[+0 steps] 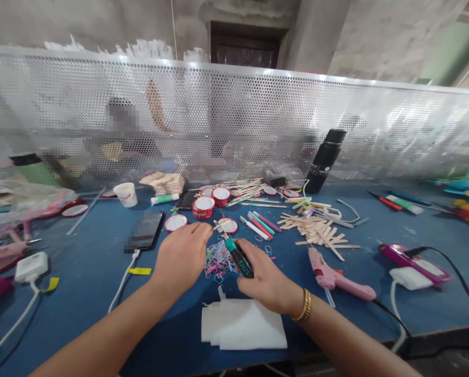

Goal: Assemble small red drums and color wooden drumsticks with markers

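Note:
My right hand (268, 277) is wrapped round a black and teal utility knife (239, 256), its blade pointing up and away from me. Just left of it, my left hand (182, 255) pinches a thin pale wooden stick (218, 226), mostly hidden by the fingers. The blade lies at the stick's visible end; whether it touches cannot be made out. Beneath both hands is a pile of small coloured rubber bands (219, 262). Round red-rimmed white discs (228, 225) lie just beyond. A folded white cloth (244, 324) rests nearer to me.
Loose craft sticks (324, 233) and several markers (263, 225) lie right of centre. A pink glue gun (342, 277) with a cable is at the right. A phone (146, 230) and a paper cup (125, 194) stand left. Behind rises a perforated metal panel (234, 110) with a black bottle (325, 161).

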{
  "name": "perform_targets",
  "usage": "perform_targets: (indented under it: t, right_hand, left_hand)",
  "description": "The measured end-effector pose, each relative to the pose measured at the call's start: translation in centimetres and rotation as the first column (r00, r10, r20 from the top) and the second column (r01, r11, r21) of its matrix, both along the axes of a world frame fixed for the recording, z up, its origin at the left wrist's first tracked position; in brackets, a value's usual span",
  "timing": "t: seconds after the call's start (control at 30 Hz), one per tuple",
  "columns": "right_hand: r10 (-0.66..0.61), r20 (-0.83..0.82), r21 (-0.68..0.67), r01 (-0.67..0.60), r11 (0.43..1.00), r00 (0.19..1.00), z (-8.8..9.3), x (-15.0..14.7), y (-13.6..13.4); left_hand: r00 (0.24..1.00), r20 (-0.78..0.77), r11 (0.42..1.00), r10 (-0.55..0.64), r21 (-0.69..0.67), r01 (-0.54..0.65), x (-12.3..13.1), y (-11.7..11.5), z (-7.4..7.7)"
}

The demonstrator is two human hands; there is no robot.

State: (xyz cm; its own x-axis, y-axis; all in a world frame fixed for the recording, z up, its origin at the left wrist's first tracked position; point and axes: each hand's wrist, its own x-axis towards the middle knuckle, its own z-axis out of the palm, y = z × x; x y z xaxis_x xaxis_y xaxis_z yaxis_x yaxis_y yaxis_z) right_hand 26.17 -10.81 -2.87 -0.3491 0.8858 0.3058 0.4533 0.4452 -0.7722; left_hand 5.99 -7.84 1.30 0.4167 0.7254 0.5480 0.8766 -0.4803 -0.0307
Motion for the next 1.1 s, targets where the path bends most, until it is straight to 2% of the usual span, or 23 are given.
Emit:
perform_targets:
  t: [0.27,0.4,0.53,0.6,0.73,0.83,0.9,0.97,1.0,1.07,1.1]
  right_hand:
    - [-0.032,0.011,0.046,0.031,0.998,0.999,-0.2,-0.2,0.1]
    - [-0.018,-0.004,0.005,0.018,1.0,1.0,0.0,-0.1,0.2]
    - [0.093,-0.178,-0.167,-0.123,0.978,0.98,0.4,0.0,0.3]
    - [0.102,-0.29,-0.214,-0.169,0.962,0.952,0.7,0.1,0.0]
    - [0.025,-0.339,-0.227,-0.108,0.968,0.94,2.2,1.5,-0.7]
    - [-0.102,-0.174,-0.134,0.079,0.988,0.98,4.2,3.9,-0.2]
    - [-0.252,0.036,0.047,0.25,0.967,0.967,5.4,6.1,1.4]
    - [-0.383,0.259,0.143,0.357,0.923,0.887,6.2,8.4,3.9]
    - [-0.419,0.375,0.136,0.397,0.907,0.827,6.2,9.3,5.4]
    - [-0.41,0.614,0.078,0.465,0.882,0.674,5.8,10.9,8.5]
    - [-0.405,0.655,0.064,0.487,0.871,0.638,5.3,11.4,10.0]
  left_hand:
    - [0.998,0.048,0.999,-0.027,-0.015,0.028,-0.1,0.2,-0.4]
    - [0.998,0.058,0.999,-0.021,-0.031,0.023,0.0,0.2,-0.3]
    - [0.997,0.081,0.995,-0.002,-0.103,0.01,-0.3,0.6,-0.3]
    - [0.993,0.115,0.99,0.004,-0.141,0.013,-0.6,0.8,-0.4]
    - [0.981,0.191,0.972,0.026,-0.232,0.019,-0.9,1.2,-0.5]
    - [0.969,0.247,0.947,0.027,-0.316,0.055,-0.8,1.4,-0.5]
    - [0.955,0.296,0.925,0.011,-0.365,0.102,-0.7,1.6,-0.6]
    - [0.934,0.357,0.899,-0.014,-0.404,0.167,-0.5,1.8,-0.9]
    - [0.92,0.39,0.884,-0.027,-0.42,0.204,-0.4,1.9,-1.1]
    - [0.893,0.448,0.852,-0.037,-0.453,0.262,-0.2,2.1,-1.5]
    - [0.884,0.466,0.841,-0.039,-0.463,0.281,-0.2,2.1,-1.6]
